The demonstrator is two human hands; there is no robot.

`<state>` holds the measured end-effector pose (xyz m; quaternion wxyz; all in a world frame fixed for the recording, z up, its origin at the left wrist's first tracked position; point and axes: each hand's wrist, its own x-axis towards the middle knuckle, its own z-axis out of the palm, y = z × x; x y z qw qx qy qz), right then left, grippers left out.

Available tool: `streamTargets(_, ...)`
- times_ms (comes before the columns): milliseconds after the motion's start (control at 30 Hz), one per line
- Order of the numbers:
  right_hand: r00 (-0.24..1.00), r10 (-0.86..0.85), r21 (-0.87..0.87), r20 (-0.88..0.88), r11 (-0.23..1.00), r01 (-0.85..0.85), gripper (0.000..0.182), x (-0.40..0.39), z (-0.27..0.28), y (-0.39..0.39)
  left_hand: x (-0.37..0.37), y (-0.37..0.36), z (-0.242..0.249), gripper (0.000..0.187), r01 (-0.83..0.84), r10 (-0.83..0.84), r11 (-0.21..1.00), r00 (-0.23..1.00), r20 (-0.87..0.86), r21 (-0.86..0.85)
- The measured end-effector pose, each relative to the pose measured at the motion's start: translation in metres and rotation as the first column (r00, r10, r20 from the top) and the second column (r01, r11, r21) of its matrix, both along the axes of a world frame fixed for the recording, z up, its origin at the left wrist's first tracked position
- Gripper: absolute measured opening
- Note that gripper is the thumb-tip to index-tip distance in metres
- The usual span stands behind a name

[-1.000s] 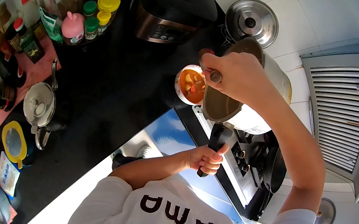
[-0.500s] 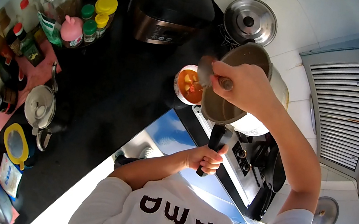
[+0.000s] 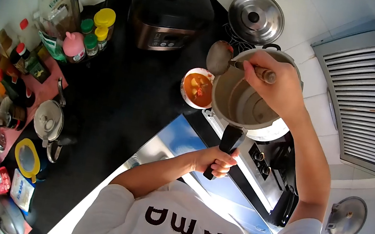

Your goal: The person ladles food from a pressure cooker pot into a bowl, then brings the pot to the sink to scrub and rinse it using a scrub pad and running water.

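My left hand (image 3: 215, 162) is wrapped round the black handle (image 3: 232, 138) of a deep metal pot (image 3: 249, 97). The pot is tilted, its mouth facing the camera, with only a thin wet residue inside. Above its rim my right hand (image 3: 273, 84) grips a ladle (image 3: 219, 57) by its wooden handle. The ladle's scoop is stained reddish and hangs just past the pot's rim. Close beside the pot, on the black counter, stands a patterned bowl (image 3: 183, 92) filled with orange-red soup with pale chunks in it.
A rice cooker (image 3: 172, 14) stands behind the bowl, with a metal lid (image 3: 256, 18) to its right. Seasoning jars (image 3: 105, 18), bottles and a small steel pot (image 3: 48, 119) line the left. The gas stove (image 3: 269, 174) and range hood (image 3: 366, 101) are on the right.
My right hand has lifted the ladle up from above the bowl and turned its scoop. The pot has tipped so more of its inside shows. My left hand keeps its grip.
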<state>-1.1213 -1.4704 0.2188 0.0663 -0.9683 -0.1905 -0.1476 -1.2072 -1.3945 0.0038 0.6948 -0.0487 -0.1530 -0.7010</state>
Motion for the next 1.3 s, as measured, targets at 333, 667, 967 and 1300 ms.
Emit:
streamTargets(333, 0.978, -0.190, 0.392, -0.085, 0.896, 0.208, 0.014, -0.029, 0.003, -0.025, 0.009, 0.015, 0.019, 0.015, 0.003, -0.032, 0.976, 0.991, 0.132, 0.217)
streamTargets(667, 0.778, -0.627, 0.946, -0.031, 0.233, 0.225, 0.021, -0.187, 0.012, -0.090, 0.019, 0.037, 0.062, 0.016, 0.011, -0.264, 0.832, 0.887, 0.379, 0.555)
streamTargets(967, 0.623, -0.771, 0.982, 0.131, 0.189, 0.028, 0.024, -0.457, -0.034, -0.094, -0.082, 0.041, 0.149, 0.018, -0.186, -0.461, 0.764, 0.512, 0.725, 0.618)
streamTargets(1300, 0.308, -0.929, 0.976, 0.208, 0.175, -0.131, 0.012, -0.764, -0.030, -0.031, -0.321, -0.066, 0.218, 0.018, 0.054, -0.607, 0.794, 0.122, 0.785, 0.606)
